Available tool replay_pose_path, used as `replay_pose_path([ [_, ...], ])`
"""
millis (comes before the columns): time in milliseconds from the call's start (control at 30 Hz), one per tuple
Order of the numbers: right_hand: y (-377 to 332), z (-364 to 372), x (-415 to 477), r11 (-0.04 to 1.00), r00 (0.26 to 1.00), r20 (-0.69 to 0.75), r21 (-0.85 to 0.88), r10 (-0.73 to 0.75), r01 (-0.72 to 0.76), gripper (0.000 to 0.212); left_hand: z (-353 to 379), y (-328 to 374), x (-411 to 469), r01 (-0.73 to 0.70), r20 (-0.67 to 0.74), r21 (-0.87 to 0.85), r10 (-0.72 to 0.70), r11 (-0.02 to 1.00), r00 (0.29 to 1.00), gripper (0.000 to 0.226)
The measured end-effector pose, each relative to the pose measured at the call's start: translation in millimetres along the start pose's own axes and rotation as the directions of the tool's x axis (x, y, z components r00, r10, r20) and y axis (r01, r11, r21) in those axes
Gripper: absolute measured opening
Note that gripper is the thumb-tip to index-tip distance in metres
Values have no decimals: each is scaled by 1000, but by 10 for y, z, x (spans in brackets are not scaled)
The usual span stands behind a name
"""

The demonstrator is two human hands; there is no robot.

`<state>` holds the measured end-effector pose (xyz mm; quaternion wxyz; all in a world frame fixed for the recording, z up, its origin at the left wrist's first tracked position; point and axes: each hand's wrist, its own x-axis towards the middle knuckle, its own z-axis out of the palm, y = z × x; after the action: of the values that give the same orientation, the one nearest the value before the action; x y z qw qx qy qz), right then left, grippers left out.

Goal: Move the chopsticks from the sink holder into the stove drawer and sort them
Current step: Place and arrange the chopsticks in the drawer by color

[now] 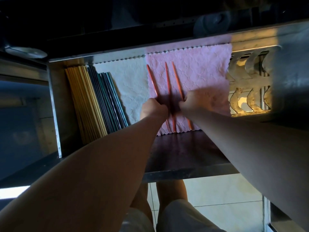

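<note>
The open metal drawer (55, 104) is lined with a white cloth (128, 84) and a pink cloth (200, 71). Three orange chopsticks (167, 77) lie spread on the pink cloth. My left hand (153, 110) grips the left one near its lower part. My right hand (192, 101) holds the right one; the middle chopstick runs between both hands. At the drawer's left, yellow chopsticks (83, 101) lie in a row beside dark and green chopsticks (108, 101).
A perforated metal rack (249, 84) fills the drawer's right side. The drawer's dark front ledge (184, 153) lies under my forearms. Above is the dark stove underside. Tiled floor (222, 193) and my knees show below.
</note>
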<state>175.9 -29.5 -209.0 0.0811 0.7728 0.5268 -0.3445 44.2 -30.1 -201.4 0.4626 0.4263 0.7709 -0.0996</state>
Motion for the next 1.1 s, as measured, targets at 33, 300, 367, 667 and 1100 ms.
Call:
replay_pose_path([
  [33, 0, -16, -12, 1000, 1000, -16, 25, -2, 2, 25, -15, -2, -8, 5, -6, -13, -5, 1000, 1000, 28],
  [300, -68, -129, -129, 962, 998, -12, 269, -54, 55, 8, -75, -115, -42, 7, -30, -87, -9, 996, 1000, 28],
  [367, -95, -129, -127, 958, 999, -11, 286, -31, 32, 8, -108, -132, -37, 9, -34, -77, -12, 997, 999, 25],
  [667, -364, 65, -111, 823, 996, -17, 563, -82, 78, 29, -305, -347, -34, -83, -86, -113, 74, 990, 994, 21],
  [1100, -1044, 461, -192, 962, 991, 128, 273, -30, -6, 16, -729, -1000, 151, -11, -72, -59, 7, 998, 997, 20],
])
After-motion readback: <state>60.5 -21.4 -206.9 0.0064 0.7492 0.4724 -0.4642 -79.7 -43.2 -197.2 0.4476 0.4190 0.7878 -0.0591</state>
